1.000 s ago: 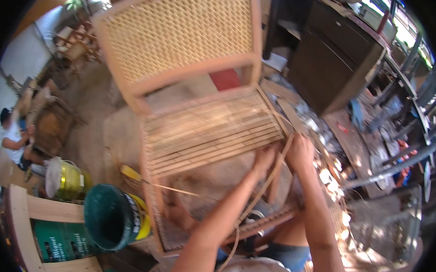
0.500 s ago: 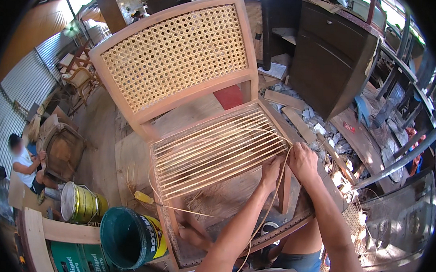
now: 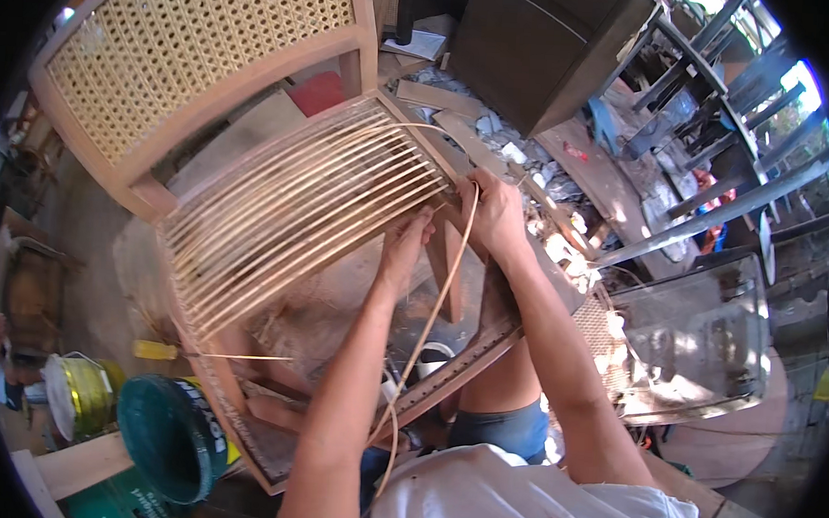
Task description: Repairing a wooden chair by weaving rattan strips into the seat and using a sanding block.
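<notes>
A wooden chair frame stands before me, its back filled with woven cane. Pale cane strands run side by side across the open seat. At the seat's right rail, my right hand is closed on a loose cane strand, which trails down to my lap. Just left of it, under the outermost strands, my left hand has its fingers pressed together; what they hold is hidden. A yellow-handled tool lies at the left rail, with a thin strand end by it.
Left of the chair stand a dark green bucket and a yellow pail. A dark cabinet stands behind, beside rubble and boards. Metal bars and a glass-topped panel occupy the right. A person sits at far left.
The view has swung right and down, so the chair sits further left in it. Both hands stay at the seat's right rail, the left now slightly further from the right. An arched strand shows over the seat.
</notes>
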Demonstrator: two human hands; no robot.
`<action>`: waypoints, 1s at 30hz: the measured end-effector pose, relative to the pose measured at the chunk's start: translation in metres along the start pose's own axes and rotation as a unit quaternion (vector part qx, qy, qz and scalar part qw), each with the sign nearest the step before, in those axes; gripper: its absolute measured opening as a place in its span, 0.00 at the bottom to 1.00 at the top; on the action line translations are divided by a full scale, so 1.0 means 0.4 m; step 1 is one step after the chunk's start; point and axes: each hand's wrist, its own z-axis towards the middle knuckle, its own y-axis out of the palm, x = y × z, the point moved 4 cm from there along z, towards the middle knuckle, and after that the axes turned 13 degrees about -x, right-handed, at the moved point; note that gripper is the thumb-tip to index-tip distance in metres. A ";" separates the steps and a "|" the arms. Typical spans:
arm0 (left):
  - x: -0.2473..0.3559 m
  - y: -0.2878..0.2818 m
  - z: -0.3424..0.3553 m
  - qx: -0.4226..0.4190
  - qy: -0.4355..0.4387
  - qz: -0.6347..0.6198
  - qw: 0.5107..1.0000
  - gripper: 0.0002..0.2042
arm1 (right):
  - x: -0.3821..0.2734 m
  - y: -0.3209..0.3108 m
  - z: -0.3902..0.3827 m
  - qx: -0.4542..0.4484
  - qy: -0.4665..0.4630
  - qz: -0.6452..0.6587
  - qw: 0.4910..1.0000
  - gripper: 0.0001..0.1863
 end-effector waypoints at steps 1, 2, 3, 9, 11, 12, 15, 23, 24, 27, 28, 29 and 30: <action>0.009 0.010 -0.002 0.001 0.024 -0.003 1.000 0.13 | 0.000 -0.003 0.003 -0.007 0.000 -0.013 1.000 0.12; 0.014 0.019 -0.003 -0.022 0.032 -0.026 0.999 0.13 | -0.001 -0.003 0.004 -0.010 0.005 0.002 1.000 0.11; 0.027 0.025 0.001 -0.026 0.068 -0.009 0.997 0.13 | -0.003 -0.003 0.005 -0.015 -0.004 0.019 1.000 0.11; 0.045 0.015 0.016 -0.026 0.090 0.094 0.991 0.14 | -0.011 0.011 0.011 -0.040 -0.011 -0.059 0.997 0.09; 0.050 0.013 0.008 -0.037 0.117 0.097 0.988 0.15 | -0.013 0.013 0.013 -0.035 -0.027 -0.079 0.996 0.09; 0.050 0.013 0.004 -0.031 0.108 0.119 0.987 0.15 | -0.011 0.014 0.014 -0.035 -0.016 -0.083 0.996 0.09; 0.060 0.021 -0.013 -0.036 0.139 0.119 0.982 0.15 | -0.012 0.014 0.016 -0.037 -0.014 -0.081 0.996 0.09; 0.062 0.021 -0.010 0.003 0.203 0.072 0.976 0.12 | -0.005 -0.011 0.002 0.006 0.044 0.068 0.997 0.10; 0.058 0.014 -0.009 0.019 0.205 0.065 0.976 0.12 | -0.007 -0.015 0.000 0.009 0.042 0.066 0.997 0.10; 0.036 0.009 -0.003 -0.005 0.147 0.035 0.988 0.11 | -0.002 -0.015 -0.007 -0.026 0.089 0.070 0.993 0.08; 0.036 0.008 -0.003 -0.014 0.154 0.034 0.987 0.11 | -0.004 -0.015 -0.009 -0.025 0.090 0.070 0.993 0.08; 0.035 0.009 -0.001 -0.025 0.147 0.026 0.988 0.10 | -0.008 -0.016 -0.010 -0.024 0.077 0.078 0.994 0.09; 0.035 0.011 -0.001 -0.035 0.142 0.016 0.989 0.10 | -0.011 -0.015 -0.012 -0.023 0.065 0.086 0.994 0.09</action>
